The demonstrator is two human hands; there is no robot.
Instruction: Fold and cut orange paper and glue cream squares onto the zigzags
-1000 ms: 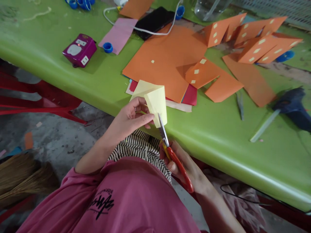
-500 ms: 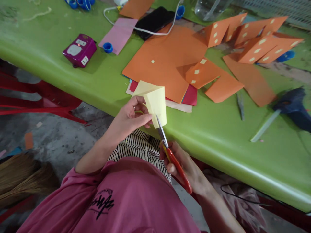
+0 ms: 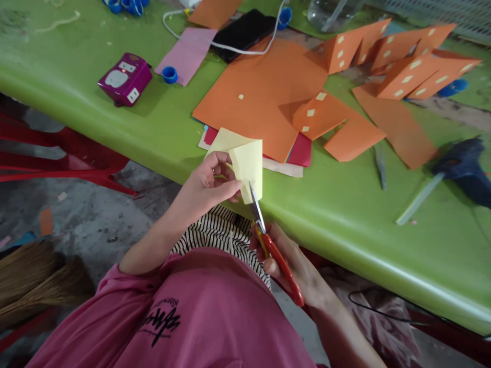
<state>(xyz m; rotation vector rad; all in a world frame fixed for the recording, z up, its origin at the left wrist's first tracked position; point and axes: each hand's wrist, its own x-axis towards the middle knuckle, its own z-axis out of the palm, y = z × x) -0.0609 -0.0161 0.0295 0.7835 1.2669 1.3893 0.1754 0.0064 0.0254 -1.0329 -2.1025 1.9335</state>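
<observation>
A folded pale yellow paper [image 3: 249, 161] is pinched at its left side by my left hand [image 3: 217, 179], thumb in front, near the table's front edge. My right hand [image 3: 286, 260] is closed round the red and yellow handles of the scissors [image 3: 282, 266]. Their blades point up and left, and the tip lies at the lower part of the yellow paper. Behind the paper is a stack with a large orange sheet [image 3: 264, 92] on top, where one small yellow square lies.
Folded orange pieces with yellow squares [image 3: 406, 79] stand at the back right of the green table [image 3: 345, 214]. A glue gun [image 3: 462, 163] and tweezers [image 3: 379, 167] lie right. A purple socket box [image 3: 126, 80], pink paper [image 3: 186, 51] and black phone [image 3: 245, 35] are further left.
The yellow paper's top right corner has shifted slightly right and down. The scissors' tip has moved very slightly right. Both hands keep their holds.
</observation>
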